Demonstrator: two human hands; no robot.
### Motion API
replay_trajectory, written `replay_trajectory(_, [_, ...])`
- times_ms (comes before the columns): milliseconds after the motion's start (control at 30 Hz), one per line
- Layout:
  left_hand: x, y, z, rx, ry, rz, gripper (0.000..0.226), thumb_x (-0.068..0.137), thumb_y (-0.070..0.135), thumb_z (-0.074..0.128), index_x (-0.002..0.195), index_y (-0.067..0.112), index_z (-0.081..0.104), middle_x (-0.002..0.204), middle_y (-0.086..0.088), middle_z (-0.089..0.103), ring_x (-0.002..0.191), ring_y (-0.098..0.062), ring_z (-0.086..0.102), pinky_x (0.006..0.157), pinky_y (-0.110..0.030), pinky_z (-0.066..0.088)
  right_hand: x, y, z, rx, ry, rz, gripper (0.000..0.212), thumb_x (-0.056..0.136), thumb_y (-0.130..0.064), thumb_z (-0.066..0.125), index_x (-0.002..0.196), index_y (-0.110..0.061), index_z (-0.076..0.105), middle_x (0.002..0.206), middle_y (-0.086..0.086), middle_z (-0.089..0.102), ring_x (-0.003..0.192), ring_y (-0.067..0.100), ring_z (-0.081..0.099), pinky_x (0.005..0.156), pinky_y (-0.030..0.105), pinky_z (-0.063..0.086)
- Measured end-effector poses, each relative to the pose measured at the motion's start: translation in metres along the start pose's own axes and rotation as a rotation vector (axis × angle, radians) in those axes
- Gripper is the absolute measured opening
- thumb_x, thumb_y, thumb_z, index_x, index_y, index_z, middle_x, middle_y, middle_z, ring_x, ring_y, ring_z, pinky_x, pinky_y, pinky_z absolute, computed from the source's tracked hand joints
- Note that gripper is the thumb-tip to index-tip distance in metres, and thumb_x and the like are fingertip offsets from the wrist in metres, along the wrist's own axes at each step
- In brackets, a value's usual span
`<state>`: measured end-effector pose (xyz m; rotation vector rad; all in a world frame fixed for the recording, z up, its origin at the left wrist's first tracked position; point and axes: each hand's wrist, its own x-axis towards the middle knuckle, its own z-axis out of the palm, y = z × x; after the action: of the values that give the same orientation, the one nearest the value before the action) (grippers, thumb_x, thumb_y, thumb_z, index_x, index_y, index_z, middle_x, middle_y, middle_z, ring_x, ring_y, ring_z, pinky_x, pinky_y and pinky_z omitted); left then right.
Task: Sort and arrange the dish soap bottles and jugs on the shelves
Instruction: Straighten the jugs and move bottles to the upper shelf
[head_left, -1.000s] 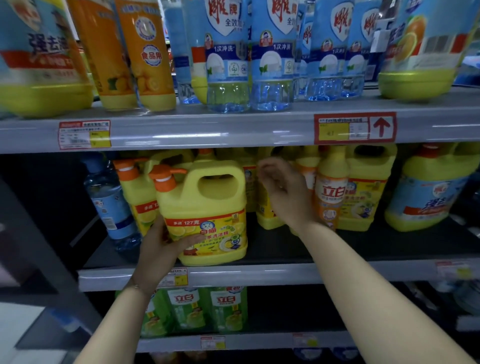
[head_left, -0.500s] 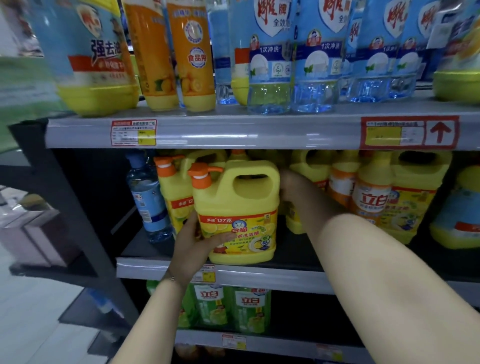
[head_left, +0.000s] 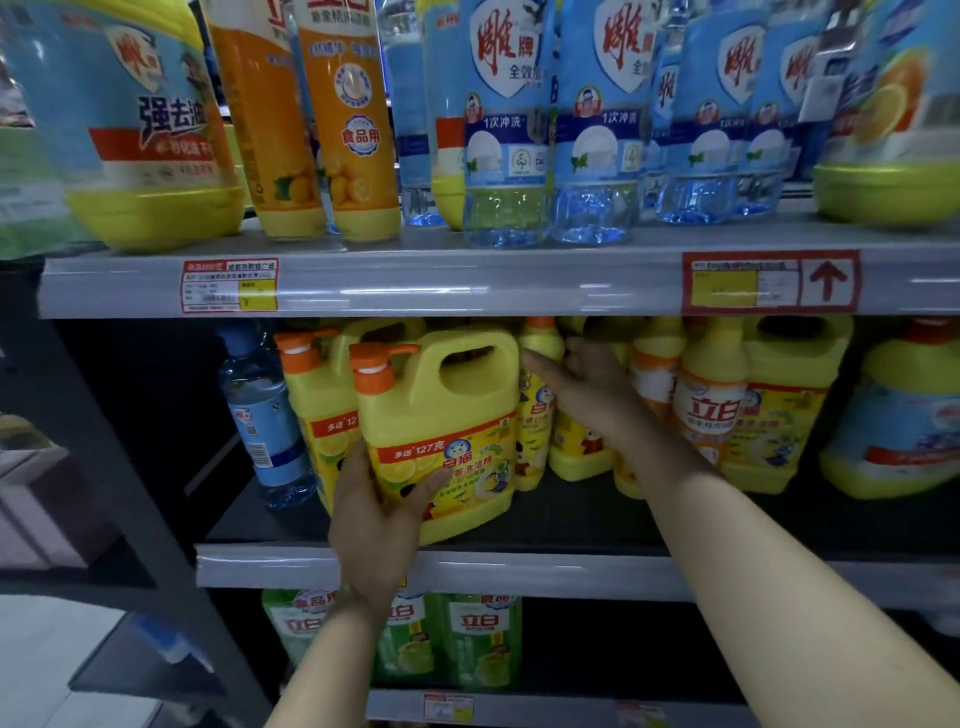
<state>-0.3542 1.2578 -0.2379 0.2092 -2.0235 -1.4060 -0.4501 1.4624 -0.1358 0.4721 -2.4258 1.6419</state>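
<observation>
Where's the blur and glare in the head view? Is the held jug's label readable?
Head view: the yellow jug in the left hand is sharp, label readable; the top-left jug is smeared; white glare streaks run along the upper shelf edge; the back of the middle shelf sits in deep shadow.
</observation>
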Motion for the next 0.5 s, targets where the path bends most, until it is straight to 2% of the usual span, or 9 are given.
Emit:
replay_trajectory(100, [-0.007,0.008,0.019,0.199,0.171,-0.023,0.094,0.065,0.076,0.063,0.139,0.025,0.040,0.130,-0.002,0.053,0.123,-0.026,0.048,0.090,-0.047,0.049,-0.010,0.001,0.000,-0.054,0.067,-0.067,0.033,0.084,-0.048,0.064,0.101,-0.021,0.065,0.098,-0.001,0.072,0.090,0.010,0.067,0.084,0.041,0.055])
replay_trajectory(200, [-0.006,0.022,0.044,0.291,0.266,-0.091,0.096,0.069,0.060,0.072,0.141,0.008,0.036,0.134,-0.017,0.047,0.127,-0.036,0.041,0.086,-0.052,0.046,-0.018,0.004,0.003,-0.078,0.148,-0.107,0.039,0.080,-0.053,0.065,0.096,-0.017,0.067,0.092,0.001,0.073,0.084,0.012,0.069,0.077,0.042,0.057])
replay_trajectory(333, [-0.007,0.038,0.061,0.292,0.292,-0.114,0.104,0.065,0.043,0.085,0.141,-0.004,0.032,0.135,-0.028,0.040,0.126,-0.044,0.037,0.098,-0.052,0.034,-0.025,0.007,0.008,-0.085,0.213,-0.152,0.038,0.077,-0.058,0.065,0.091,-0.022,0.064,0.086,-0.006,0.071,0.081,0.008,0.068,0.074,0.039,0.057])
replay_trajectory(367, [-0.011,0.040,0.061,0.256,0.326,-0.088,0.106,0.063,0.041,0.086,0.142,-0.002,0.031,0.137,-0.027,0.038,0.127,-0.042,0.035,0.099,-0.051,0.031,-0.027,0.007,0.009,-0.083,0.216,-0.167,0.038,0.076,-0.060,0.064,0.092,-0.026,0.063,0.085,-0.009,0.070,0.081,0.005,0.067,0.074,0.037,0.057])
replay_trajectory(433, [-0.023,0.045,0.061,0.204,0.342,0.153,0.098,0.067,0.040,0.084,0.140,0.002,0.032,0.136,-0.021,0.037,0.126,-0.033,0.034,0.102,-0.041,0.028,-0.030,0.009,0.009,-0.080,0.222,-0.195,0.043,0.074,-0.066,0.061,0.094,-0.028,0.064,0.087,-0.011,0.070,0.082,0.001,0.067,0.074,0.035,0.058])
replay_trajectory(500, [-0.033,0.052,0.066,0.103,0.200,0.354,0.081,0.073,0.036,0.079,0.135,0.009,0.035,0.130,-0.007,0.039,0.122,-0.021,0.038,0.103,-0.026,0.031,-0.031,0.009,0.009,-0.055,0.209,-0.195,0.049,0.072,-0.068,0.060,0.098,-0.027,0.065,0.089,-0.010,0.071,0.082,0.000,0.067,0.073,0.035,0.058])
